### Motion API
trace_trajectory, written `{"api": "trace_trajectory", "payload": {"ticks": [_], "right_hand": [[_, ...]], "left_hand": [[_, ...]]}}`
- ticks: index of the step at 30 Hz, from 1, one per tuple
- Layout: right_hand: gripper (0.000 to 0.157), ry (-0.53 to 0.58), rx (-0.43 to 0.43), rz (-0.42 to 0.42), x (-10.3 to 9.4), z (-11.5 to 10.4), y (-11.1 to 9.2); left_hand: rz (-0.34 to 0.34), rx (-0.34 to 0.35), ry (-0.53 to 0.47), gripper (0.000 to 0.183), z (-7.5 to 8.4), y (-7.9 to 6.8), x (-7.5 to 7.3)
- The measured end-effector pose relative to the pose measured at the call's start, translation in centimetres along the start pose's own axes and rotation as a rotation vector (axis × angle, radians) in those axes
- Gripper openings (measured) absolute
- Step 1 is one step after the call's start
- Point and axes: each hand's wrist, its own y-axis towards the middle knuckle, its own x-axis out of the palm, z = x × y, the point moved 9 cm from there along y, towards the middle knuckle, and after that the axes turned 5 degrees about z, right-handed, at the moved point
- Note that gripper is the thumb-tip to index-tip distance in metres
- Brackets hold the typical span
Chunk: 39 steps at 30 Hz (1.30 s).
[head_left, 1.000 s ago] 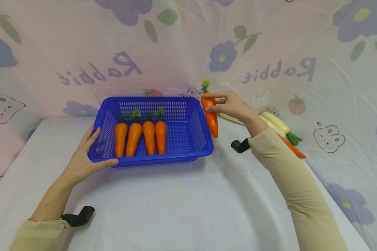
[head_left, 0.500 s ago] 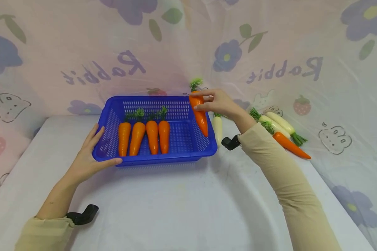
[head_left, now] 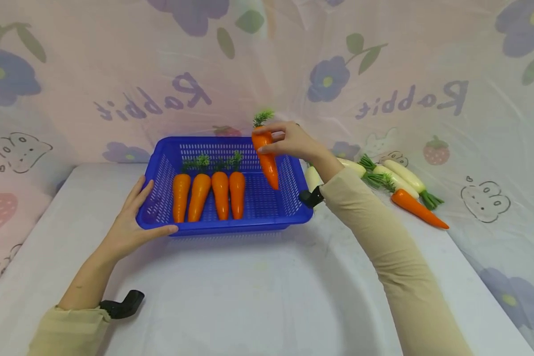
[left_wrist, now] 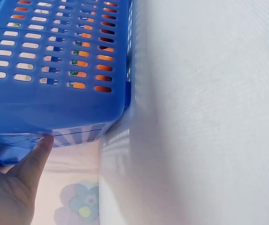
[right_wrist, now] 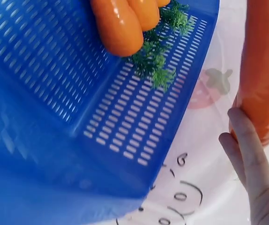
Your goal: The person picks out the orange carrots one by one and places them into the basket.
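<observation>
In the head view my right hand (head_left: 293, 140) pinches an orange carrot (head_left: 267, 157) with a feathery green top. The carrot hangs tilted above the right part of a blue plastic basket (head_left: 244, 223), tip pointing down. Several orange carrots (head_left: 200, 197) lie side by side in the basket's left half, green tops toward the back wall. At the basket's left front corner, my left hand (head_left: 126, 225) touches the rim, thumb along the front and fingers on the left side. The left wrist view shows fingers (left_wrist: 37, 157) against the basket's outer wall (left_wrist: 55, 105), under the rim.
Right of the basket lie several white radishes (head_left: 405, 174) with green stems and one more carrot (head_left: 418, 208). A white cloth covers the table (head_left: 249, 291). Behind it hangs a printed curtain (head_left: 267, 64) with flowers and rabbits.
My right hand has carried the carrot leftward, from beside the basket's right rim to above its inside. The left hand has stayed at the basket's corner, and the view has shifted slightly.
</observation>
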Motion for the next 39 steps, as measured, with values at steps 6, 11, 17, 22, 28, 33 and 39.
{"api": "trace_trajectory", "payload": {"ticks": [6, 11, 17, 22, 28, 33, 39], "right_hand": [[0.046, -0.011, -0.012, -0.008, 1.2, 0.1, 1.2], [0.047, -0.006, 0.020, -0.012, 1.9, 1.2, 1.7], [0.045, -0.011, 0.017, -0.008, 2.9, 2.7, 2.3], [0.042, -0.072, 0.084, -0.013, 3.8, 4.6, 2.5], [0.043, -0.077, 0.094, -0.046, 4.8, 5.8, 2.8], [0.043, -0.108, 0.095, -0.086, 5.8, 6.8, 3.0], [0.045, -0.066, 0.153, -0.153, 6.8, 7.8, 2.9]], "left_hand": [[0.005, -0.001, -0.007, 0.112, 0.2, -0.2, 0.0], [-0.002, 0.000, -0.016, 0.111, 0.2, -0.2, 0.3], [0.009, -0.003, -0.013, 0.111, 0.2, -0.2, 0.2], [0.009, 0.001, -0.002, 0.111, 0.1, -0.2, 0.2], [0.011, 0.002, -0.012, 0.111, 0.2, -0.4, 0.1], [0.010, 0.004, -0.009, 0.111, 0.2, -0.3, 0.1], [0.006, -0.004, -0.012, 0.112, 0.0, -0.2, 0.2]]}}
